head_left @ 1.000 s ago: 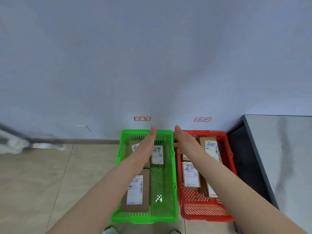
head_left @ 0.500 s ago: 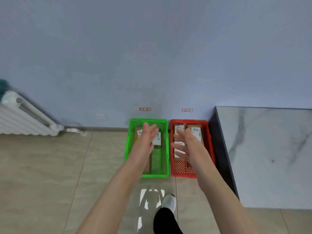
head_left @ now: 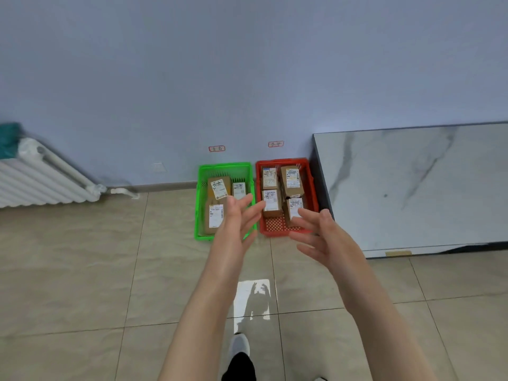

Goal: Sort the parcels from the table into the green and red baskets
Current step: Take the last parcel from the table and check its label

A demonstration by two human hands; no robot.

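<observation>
A green basket (head_left: 200, 171) and a red basket (head_left: 310, 171) stand side by side on the floor against the wall. Brown cardboard parcels with white labels lie in both: three in the green basket (head_left: 218, 187), several in the red basket (head_left: 292, 180). My left hand (head_left: 236, 221) is raised in front of the green basket, fingers spread, holding nothing. My right hand (head_left: 321, 237) is raised in front of the red basket, fingers loosely spread, also holding nothing. A grey marble table (head_left: 412, 185) stands right of the red basket with no parcel on its visible top.
A white radiator (head_left: 41, 177) hangs on the wall at the left. Two small red-framed labels (head_left: 217, 148) are stuck on the wall above the baskets. Beige floor tiles (head_left: 82, 270) lie between me and the baskets; my shoe (head_left: 239, 346) shows below.
I have stepped back from the baskets, so they look smaller and farther. Both hands drew out of the baskets and now hover spread in the air before them.
</observation>
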